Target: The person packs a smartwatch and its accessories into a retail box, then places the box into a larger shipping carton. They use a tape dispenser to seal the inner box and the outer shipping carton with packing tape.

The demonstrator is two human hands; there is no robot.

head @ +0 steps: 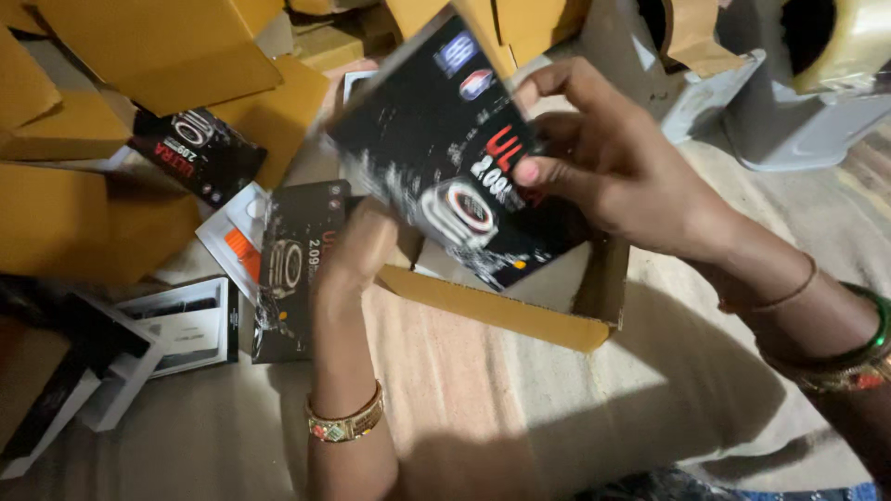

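Note:
My right hand (608,162) grips a black product box (445,153) printed with a watch picture, thumb on its face and fingers over its top edge. The box is tilted above an open yellow cardboard carton (501,311). My left hand (357,250) reaches under the black box toward the carton's left flap; its fingers are hidden, and I cannot tell whether it holds anything. Bangles ring both wrists.
Two more black watch boxes (292,264) (197,153) lie to the left on beige cloth (520,399). Open white inner trays (190,325) sit at lower left. Flat yellow cartons (158,51) pile up behind. A grey tape dispenser (817,83) stands at top right.

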